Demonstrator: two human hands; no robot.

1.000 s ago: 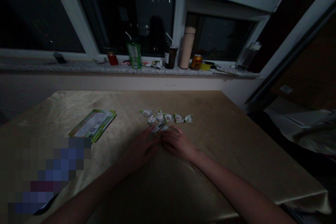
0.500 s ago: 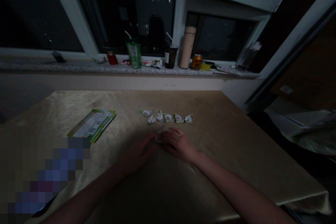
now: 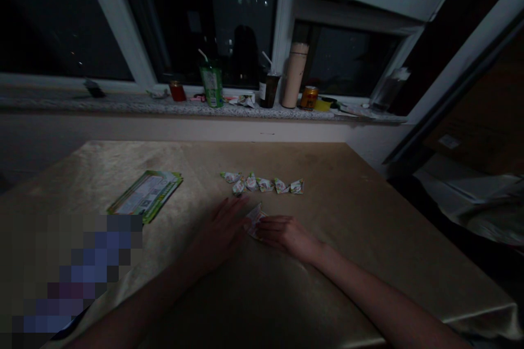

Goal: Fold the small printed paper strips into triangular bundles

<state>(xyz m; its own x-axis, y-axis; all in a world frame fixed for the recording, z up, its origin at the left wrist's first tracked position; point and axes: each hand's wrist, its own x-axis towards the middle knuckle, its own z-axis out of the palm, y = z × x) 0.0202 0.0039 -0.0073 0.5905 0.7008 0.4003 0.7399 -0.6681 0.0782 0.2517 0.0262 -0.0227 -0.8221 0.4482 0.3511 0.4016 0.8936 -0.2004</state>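
Note:
On the beige table (image 3: 347,218) both my hands meet over a small printed piece of paper (image 3: 255,217) that is partly folded. My left hand (image 3: 221,232) lies flat with fingers stretched, its fingertips on the paper's left edge. My right hand (image 3: 286,233) has its fingers curled and pinches the paper's right side. Just beyond them lies a row of several small folded paper shapes (image 3: 264,184), green and white.
A stack of green printed sheets (image 3: 145,195) lies at the left of the table. The window sill (image 3: 123,103) behind carries a green drink cup (image 3: 211,85), a dark cup (image 3: 269,89), a tall beige flask (image 3: 295,74), small cans and clutter. A dark gap and floor lie right of the table.
Both hands have drawn slightly toward me with the paper. The paper, hidden under the fingers half a second ago, now shows between the hands as a folded piece.

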